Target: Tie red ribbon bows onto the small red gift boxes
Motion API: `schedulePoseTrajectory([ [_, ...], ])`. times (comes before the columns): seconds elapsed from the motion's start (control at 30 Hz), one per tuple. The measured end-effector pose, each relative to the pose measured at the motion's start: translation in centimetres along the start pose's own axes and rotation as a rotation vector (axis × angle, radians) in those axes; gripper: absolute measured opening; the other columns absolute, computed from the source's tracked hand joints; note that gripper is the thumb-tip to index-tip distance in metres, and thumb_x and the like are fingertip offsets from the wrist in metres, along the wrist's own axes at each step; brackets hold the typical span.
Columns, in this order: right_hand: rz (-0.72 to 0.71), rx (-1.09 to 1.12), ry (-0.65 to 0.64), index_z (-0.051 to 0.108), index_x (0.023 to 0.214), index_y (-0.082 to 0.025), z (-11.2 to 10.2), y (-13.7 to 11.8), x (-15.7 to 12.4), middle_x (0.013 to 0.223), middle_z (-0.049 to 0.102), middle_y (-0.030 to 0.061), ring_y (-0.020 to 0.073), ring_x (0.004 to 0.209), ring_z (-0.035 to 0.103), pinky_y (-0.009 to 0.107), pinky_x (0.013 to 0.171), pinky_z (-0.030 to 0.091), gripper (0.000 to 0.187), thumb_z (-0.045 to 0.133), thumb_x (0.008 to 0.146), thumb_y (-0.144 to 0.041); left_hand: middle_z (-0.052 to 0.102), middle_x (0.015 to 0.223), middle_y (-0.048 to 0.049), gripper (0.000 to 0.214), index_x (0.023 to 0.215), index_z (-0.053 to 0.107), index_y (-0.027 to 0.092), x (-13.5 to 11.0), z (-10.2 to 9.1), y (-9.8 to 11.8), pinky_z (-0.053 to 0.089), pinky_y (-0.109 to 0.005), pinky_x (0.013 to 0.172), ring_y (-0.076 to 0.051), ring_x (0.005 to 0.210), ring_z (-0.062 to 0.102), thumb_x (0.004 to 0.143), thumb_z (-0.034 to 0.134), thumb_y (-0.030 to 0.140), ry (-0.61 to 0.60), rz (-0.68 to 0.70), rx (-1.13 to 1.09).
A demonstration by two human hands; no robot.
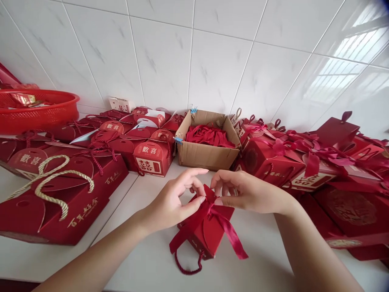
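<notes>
In the middle of the white table sits a small red gift box [204,240], with a dark red satin ribbon [231,234] knotted at its top. Two ribbon tails hang down its sides, and a twisted cord handle [187,271] loops out at the front. My left hand [176,198] pinches the ribbon by the knot between thumb and fingers. From the other side, my right hand [247,191] is closed on the ribbon at the same knot. The fingers partly cover the box's top, so exactly which ribbon loop each one grips is hard to see.
Behind the box stands an open cardboard box [209,157] of red ribbons [209,136], with blue binder clips on its rim. Red gift boxes [151,156] crowd the left, beribboned ones [270,160] the right. A red plastic basket [39,113] is far left, against the tiled wall [161,56].
</notes>
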State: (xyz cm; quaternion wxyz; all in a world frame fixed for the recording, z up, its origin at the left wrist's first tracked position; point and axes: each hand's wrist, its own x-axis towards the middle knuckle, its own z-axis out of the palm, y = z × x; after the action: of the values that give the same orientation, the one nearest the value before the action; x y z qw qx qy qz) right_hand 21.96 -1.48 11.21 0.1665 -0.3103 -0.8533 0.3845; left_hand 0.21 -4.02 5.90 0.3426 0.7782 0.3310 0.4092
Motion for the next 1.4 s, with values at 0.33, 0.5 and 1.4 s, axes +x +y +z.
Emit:
schedulePoseTrajectory([
  [0.33, 0.070, 0.137, -0.064, 0.061, 0.096, -0.020, 0.2, 0.9, 0.5, 0.075, 0.058, -0.0020, 0.0098, 0.063, 0.052, 0.020, 0.055, 0.044, 0.015, 0.062, 0.081, -0.023, 0.061, 0.084, 0.0017, 0.042, 0.124, 0.039, 0.026, -0.2, 0.1, -0.4, 0.047, -0.025, 0.074, -0.012, 0.081, 0.059, 0.086, 0.052, 0.013, -0.015, -0.007, 0.040],
  [0.5, 0.004, 0.048, -0.083, 0.065, 0.096, -0.022, -0.1, 0.2, 0.0, 0.081, 0.064, -0.0010, 0.0107, 0.067, 0.056, 0.022, 0.060, 0.046, 0.019, 0.056, 0.082, -0.014, 0.061, 0.084, 0.0020, 0.043, 0.124, 0.038, 0.026, -0.2, 0.2, -0.4, 0.047, -0.024, 0.072, -0.012, 0.081, 0.060, 0.086, 0.052, 0.011, -0.003, -0.008, 0.052],
  [1.4, -0.099, -0.116, -0.265, 0.067, 0.110, -0.022, 1.0, -1.6, -0.9, 0.099, 0.068, 0.0014, 0.0111, 0.081, 0.057, 0.021, 0.072, 0.042, 0.047, 0.047, 0.074, 0.002, 0.062, 0.089, 0.0018, 0.043, 0.126, 0.039, 0.025, 0.0, -1.2, 0.6, 0.047, -0.025, 0.077, -0.011, 0.084, 0.061, 0.086, 0.052, 0.016, -0.048, -0.141, 0.067],
])
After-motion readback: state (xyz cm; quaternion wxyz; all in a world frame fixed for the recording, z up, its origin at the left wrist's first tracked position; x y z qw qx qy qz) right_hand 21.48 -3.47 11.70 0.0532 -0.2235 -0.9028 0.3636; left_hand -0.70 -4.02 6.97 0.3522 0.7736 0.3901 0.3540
